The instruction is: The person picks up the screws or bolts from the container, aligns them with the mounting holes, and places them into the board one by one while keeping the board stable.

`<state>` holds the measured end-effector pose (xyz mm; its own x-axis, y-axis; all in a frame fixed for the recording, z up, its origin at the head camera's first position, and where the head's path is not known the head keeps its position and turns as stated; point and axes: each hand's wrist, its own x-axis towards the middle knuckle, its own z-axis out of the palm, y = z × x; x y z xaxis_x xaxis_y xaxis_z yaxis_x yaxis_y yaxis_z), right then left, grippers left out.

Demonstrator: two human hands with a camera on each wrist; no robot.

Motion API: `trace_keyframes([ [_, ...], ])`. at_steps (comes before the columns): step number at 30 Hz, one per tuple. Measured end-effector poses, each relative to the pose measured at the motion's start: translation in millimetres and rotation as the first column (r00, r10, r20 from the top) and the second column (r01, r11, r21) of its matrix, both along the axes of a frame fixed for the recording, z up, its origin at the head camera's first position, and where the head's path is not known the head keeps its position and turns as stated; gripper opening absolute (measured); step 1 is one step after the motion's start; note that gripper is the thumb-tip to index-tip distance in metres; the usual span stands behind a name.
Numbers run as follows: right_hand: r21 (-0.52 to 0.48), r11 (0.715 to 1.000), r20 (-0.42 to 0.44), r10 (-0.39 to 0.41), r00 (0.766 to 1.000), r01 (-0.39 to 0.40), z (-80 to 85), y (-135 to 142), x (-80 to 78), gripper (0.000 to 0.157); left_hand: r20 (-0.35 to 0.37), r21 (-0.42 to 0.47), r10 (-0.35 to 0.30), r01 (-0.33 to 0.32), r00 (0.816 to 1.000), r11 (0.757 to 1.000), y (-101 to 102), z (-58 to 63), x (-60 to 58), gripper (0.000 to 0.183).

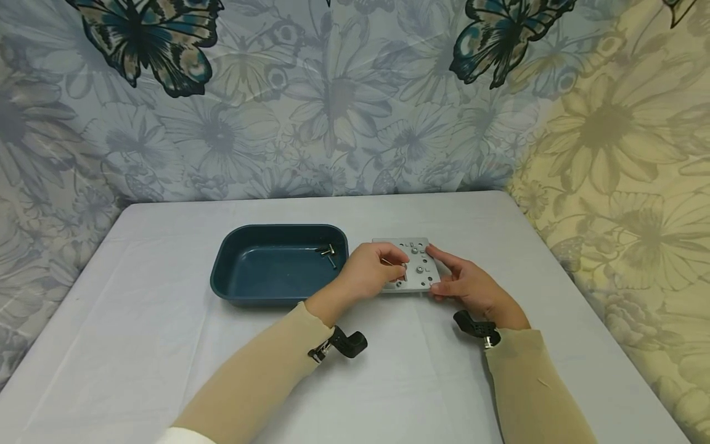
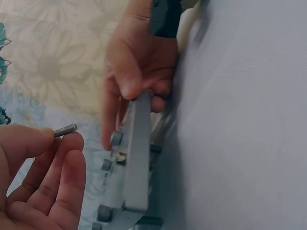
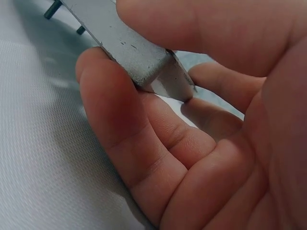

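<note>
In the head view my left hand (image 1: 366, 271) is over the left part of a silver metal plate (image 1: 415, 282) with several holes. Its thumb and fingertips pinch a small threaded screw (image 2: 66, 130), whose bare end points out in the left wrist view. My right hand (image 1: 474, 288) grips the plate's right edge, thumb at the near corner and a finger at the far one. Screw heads (image 2: 104, 212) stand on the plate's face, and threaded shanks (image 3: 53, 8) stick out beneath it in the right wrist view. My left hand hides part of the plate.
Left of the plate stands a dark teal tray (image 1: 255, 271), with a few loose screws (image 1: 330, 251) at its right end. Both rest areas lie on a white-covered table (image 1: 388, 382). Patterned cloth (image 1: 333, 123) hangs behind the table. A black camera mount (image 1: 349, 343) sits at the left wrist.
</note>
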<state>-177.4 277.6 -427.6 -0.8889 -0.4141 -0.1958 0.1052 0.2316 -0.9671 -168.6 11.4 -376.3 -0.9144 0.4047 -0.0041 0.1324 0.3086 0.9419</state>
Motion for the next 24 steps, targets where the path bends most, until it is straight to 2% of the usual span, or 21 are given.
trace_keyframes([
  [3,-0.047,0.999,0.015,0.008,1.000,-0.007,-0.5,1,-0.5,0.095,-0.049,-0.048,0.006,-0.009,0.999,0.999,9,-4.6,-0.7,0.016],
  [6,-0.072,0.997,0.027,0.014,1.000,-0.012,-0.9,1,-1.0,0.095,-0.063,-0.069,0.011,-0.015,0.998,0.997,16,-7.6,-1.9,0.016],
  [10,-0.050,0.998,0.012,0.023,1.000,-0.022,-0.2,2,-0.8,0.094,-0.077,-0.080,0.010,-0.016,0.997,0.997,24,-11.0,-4.1,0.016],
  [16,-0.001,1.000,-0.034,0.027,0.999,-0.027,-0.5,2,-0.4,0.093,-0.151,-0.153,-0.036,0.012,0.988,0.988,33,-15.2,-6.5,0.013],
  [24,-0.001,1.000,-0.022,0.016,1.000,-0.016,0.4,2,-0.8,0.092,-0.236,-0.246,-0.077,0.017,0.969,0.969,39,-17.0,-8.2,0.013],
])
